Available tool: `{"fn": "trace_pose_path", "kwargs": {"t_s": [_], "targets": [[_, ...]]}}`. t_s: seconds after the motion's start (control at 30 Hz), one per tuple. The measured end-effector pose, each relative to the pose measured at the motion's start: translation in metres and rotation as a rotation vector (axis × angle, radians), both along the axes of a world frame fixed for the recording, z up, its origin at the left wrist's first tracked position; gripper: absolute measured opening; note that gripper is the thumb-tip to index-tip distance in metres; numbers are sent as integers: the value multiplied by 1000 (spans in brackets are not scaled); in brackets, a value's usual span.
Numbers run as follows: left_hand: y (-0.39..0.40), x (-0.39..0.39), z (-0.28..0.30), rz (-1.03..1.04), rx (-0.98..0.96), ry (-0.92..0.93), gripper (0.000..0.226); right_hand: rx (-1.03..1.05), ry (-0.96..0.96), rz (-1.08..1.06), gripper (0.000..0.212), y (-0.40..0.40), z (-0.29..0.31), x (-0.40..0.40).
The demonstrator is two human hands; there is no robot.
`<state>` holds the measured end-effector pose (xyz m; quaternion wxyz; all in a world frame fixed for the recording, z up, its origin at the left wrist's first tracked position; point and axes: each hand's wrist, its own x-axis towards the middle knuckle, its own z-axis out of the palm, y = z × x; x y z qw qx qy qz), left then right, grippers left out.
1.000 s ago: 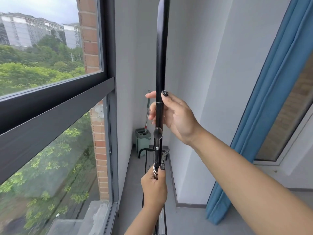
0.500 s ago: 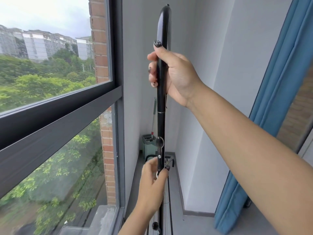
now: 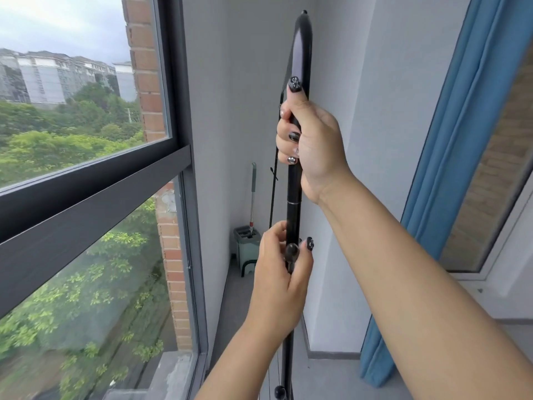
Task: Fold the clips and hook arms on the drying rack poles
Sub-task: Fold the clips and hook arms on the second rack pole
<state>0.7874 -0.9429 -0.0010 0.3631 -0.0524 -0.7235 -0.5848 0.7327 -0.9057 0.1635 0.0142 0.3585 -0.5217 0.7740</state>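
Note:
A black drying rack pole stands upright in front of me, its flattened tapered top well above my hands. My right hand is wrapped around the upper pole, thumb pressed up along the flat top piece. My left hand grips the pole lower down, around a round black knob. A thin black rod runs beside the pole on the left. A second black knob shows near the bottom edge.
A large window with a dark frame fills the left side. A grey wall rises right behind the pole. A green mop bucket with a mop stands in the far corner. A blue curtain hangs on the right.
My left hand slid up the pole from below the knob to around it. My right hand stays gripped on the upper pole, which shows its full top end now.

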Motion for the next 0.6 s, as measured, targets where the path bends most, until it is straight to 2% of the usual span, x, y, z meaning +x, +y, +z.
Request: {"fn": "trace_pose_path", "kwargs": {"t_s": [0.1,0.27,0.37,0.6], "targets": [[11,-3,1,-35,-15,-6,38,-31,4,-20,38,15,-4,-5],[23,-5,-1,-58,3,-14,43,-59,7,-43,37,32,-6,-3],[29,-2,-8,-42,19,-37,36,-53,5,-66,36,41,-6,-1],[43,9,-36,-81,144,-134,41,47,111,-256,22,62,-20,8]]}}
